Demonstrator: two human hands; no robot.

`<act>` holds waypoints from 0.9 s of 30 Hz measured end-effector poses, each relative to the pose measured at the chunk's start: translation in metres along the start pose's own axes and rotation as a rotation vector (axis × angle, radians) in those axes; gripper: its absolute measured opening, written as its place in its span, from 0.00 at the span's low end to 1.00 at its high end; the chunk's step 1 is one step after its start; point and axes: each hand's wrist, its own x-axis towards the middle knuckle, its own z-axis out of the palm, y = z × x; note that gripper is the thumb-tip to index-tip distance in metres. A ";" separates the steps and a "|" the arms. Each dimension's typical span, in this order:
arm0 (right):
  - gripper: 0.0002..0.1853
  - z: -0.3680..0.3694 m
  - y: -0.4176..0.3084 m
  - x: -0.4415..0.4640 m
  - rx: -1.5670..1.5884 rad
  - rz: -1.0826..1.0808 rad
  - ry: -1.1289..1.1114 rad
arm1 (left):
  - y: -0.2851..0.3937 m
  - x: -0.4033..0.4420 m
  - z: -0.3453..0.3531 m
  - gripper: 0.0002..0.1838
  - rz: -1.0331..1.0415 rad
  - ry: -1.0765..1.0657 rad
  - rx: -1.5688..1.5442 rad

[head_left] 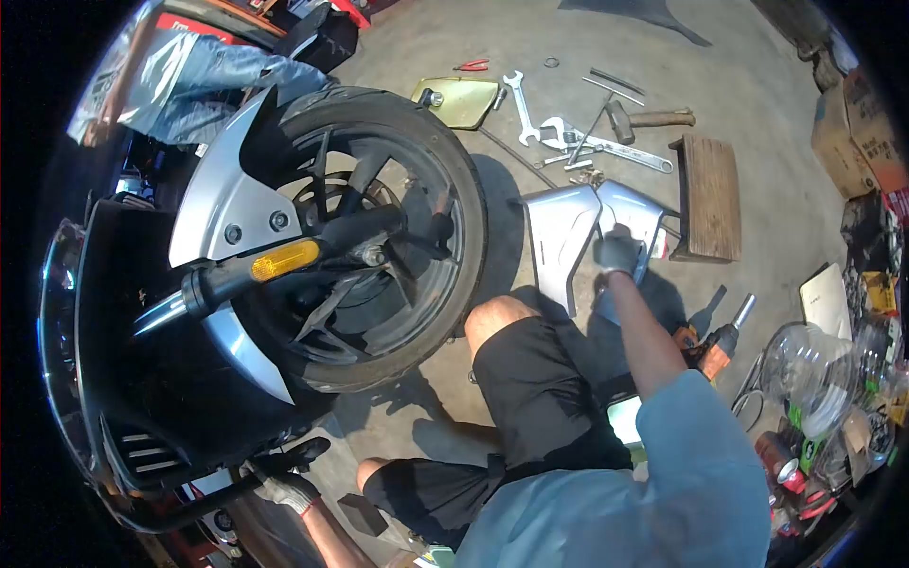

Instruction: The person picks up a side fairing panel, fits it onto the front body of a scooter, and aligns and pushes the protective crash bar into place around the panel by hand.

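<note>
Right hand (620, 254) meets silver panels (561, 230) beside the wheel (367, 172), left hand (286, 489) a black bar (206, 503) near it — I cannot tell either's grip — and dragging could scratch the panels.

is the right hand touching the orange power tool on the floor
Apart: the head view shows shadowed floor between the right hand, which is over a silver panel, and the orange power tool.
</note>
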 end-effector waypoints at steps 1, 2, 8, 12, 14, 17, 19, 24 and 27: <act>0.15 -0.060 -0.048 0.005 -0.319 0.279 -0.296 | 0.005 -0.004 0.007 0.20 -0.010 0.036 -0.009; 0.15 -0.023 0.038 0.004 -0.317 0.271 -0.297 | 0.008 -0.006 0.010 0.19 -0.019 0.069 -0.019; 0.14 -0.070 0.019 0.020 0.050 0.583 0.052 | -0.028 0.012 -0.017 0.19 0.004 0.039 -0.031; 0.13 -0.068 0.029 0.028 0.262 0.692 -0.126 | -0.008 0.001 -0.005 0.15 -0.007 0.024 -0.080; 0.13 -0.071 0.028 0.028 0.288 0.645 -0.110 | -0.005 0.001 -0.005 0.13 -0.080 -0.003 -0.092; 0.14 -0.083 0.026 0.019 0.326 0.561 -0.082 | 0.001 -0.003 0.009 0.09 -0.066 0.112 -0.148; 0.13 -0.090 0.024 0.012 0.290 0.459 -0.020 | 0.018 -0.008 0.008 0.08 -0.151 0.065 -0.134; 0.16 -0.069 0.076 0.023 0.856 0.804 -0.039 | 0.019 -0.011 0.019 0.08 -0.117 0.100 -0.244; 0.19 -0.101 0.041 0.011 1.401 0.833 -0.025 | 0.009 -0.007 0.014 0.17 -0.137 0.085 -0.274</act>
